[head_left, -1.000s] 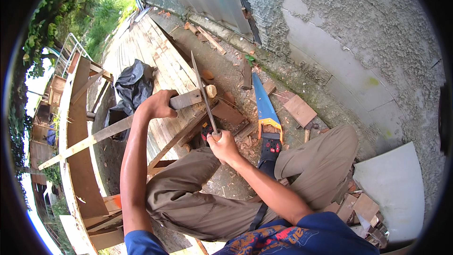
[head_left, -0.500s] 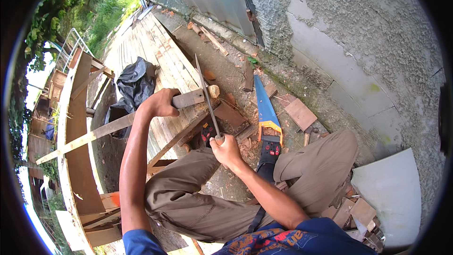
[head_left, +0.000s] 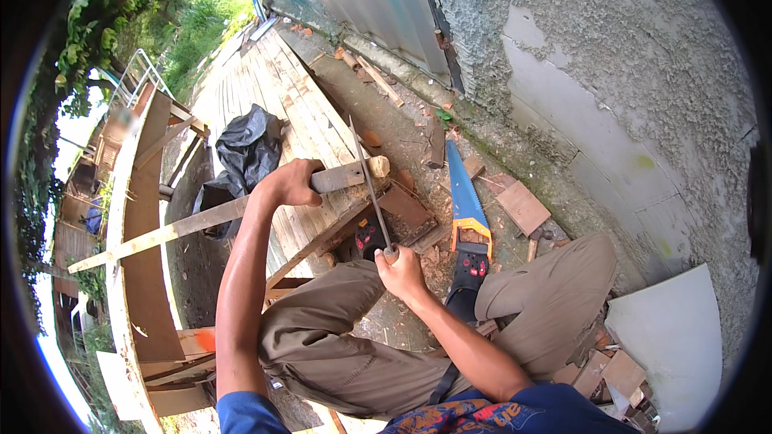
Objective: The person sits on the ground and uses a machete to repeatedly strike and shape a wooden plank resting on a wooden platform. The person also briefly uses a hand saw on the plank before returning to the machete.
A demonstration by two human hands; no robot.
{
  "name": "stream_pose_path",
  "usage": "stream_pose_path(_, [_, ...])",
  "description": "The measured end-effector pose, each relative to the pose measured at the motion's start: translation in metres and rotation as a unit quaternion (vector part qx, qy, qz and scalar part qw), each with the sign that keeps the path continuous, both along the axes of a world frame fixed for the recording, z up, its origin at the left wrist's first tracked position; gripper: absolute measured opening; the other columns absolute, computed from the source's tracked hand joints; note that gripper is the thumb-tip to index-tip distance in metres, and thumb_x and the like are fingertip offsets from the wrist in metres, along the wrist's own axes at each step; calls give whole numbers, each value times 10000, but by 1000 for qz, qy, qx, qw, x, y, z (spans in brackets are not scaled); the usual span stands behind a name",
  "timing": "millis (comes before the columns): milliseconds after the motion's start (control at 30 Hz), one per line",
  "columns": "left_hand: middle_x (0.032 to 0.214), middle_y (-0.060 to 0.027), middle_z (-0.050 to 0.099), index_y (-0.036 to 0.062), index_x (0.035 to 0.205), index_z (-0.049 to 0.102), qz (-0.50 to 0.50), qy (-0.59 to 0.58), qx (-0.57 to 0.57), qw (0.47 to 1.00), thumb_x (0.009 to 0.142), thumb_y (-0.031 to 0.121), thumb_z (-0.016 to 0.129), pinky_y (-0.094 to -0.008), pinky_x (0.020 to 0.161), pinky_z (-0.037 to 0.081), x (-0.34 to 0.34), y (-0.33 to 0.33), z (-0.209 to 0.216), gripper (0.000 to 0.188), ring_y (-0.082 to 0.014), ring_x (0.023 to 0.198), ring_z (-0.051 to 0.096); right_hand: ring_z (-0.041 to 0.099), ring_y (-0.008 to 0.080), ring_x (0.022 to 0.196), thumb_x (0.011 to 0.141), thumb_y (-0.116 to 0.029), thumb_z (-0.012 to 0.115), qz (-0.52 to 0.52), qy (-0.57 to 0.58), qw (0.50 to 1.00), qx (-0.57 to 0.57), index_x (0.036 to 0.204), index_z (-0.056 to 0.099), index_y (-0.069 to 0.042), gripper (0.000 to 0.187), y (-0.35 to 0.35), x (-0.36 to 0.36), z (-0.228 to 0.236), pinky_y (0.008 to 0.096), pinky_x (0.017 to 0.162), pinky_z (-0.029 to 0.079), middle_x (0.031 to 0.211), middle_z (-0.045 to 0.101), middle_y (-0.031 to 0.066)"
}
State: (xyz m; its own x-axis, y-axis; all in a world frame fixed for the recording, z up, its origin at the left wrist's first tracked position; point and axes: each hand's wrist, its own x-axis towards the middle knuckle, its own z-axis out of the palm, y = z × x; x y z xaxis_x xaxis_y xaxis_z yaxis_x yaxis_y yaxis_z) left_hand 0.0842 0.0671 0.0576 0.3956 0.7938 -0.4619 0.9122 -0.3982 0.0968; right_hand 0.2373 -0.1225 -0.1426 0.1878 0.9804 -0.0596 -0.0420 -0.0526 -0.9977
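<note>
1. View has been shifted; board [head_left: 193, 224] and blade [head_left: 379, 213] are seen lower, farther right.
2. Board is gripped near its end by left hand [head_left: 293, 182].
3. Blade, just beside that end, is held by right hand [head_left: 402, 272].

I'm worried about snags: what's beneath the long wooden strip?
Beneath the wooden strip, this view shows black plastic, a plank platform and a brown panel. Whatever lies directly behind the strip and the left hand gripping it is covered.

Bright daylight nearly bleaches the planks [head_left: 277, 80], and fisheye distortion bows straight edges outward.
</note>
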Motion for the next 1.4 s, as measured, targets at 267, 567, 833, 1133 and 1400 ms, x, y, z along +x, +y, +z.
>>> stream_pose_path(267, [906,-250,718,-54,1097,669,24,-7,1,1000,575,214,739,-429,794,546,-9,-9,-7,591,-369,876,707,502,139,502,992,-185,681,-65,137,981,119,731,550,-40,326,17,41,84,330,509,399,568,534,38])
stream_pose_path(567, [901,-243,720,-52,1110,672,10,-20,7,1000,575,214,740,-420,782,548,-5,-2,-4,602,-367,862,707,698,429,712,910,-233,710,-9,-33,999,-25,791,621,27,300,-5,-1,6,457,633,519,697,663,240])
stream_pose_path(833, [924,-244,725,-49,1123,667,1,-16,11,1000,591,219,756,-420,805,546,-13,-6,-9,602,-370,892,708,693,489,789,946,-277,689,-4,-184,982,-36,1014,633,61,349,-18,25,18,534,656,534,808,685,308])
stream_pose_path(1133, [849,-250,732,-62,1025,709,14,-45,-20,999,602,231,743,-418,772,564,-13,-1,-7,516,-359,823,725,435,80,506,963,-77,690,-87,-37,966,242,842,549,-35,191,-14,60,76,291,478,344,585,464,-13])
stream_pose_path(1400, [921,-206,750,-29,977,747,-23,-97,197,975,687,515,837,-435,786,565,-10,-16,1,623,-380,863,724,534,97,482,1027,-274,656,45,144,988,-40,786,530,-66,343,-36,64,29,274,460,440,597,522,-8])
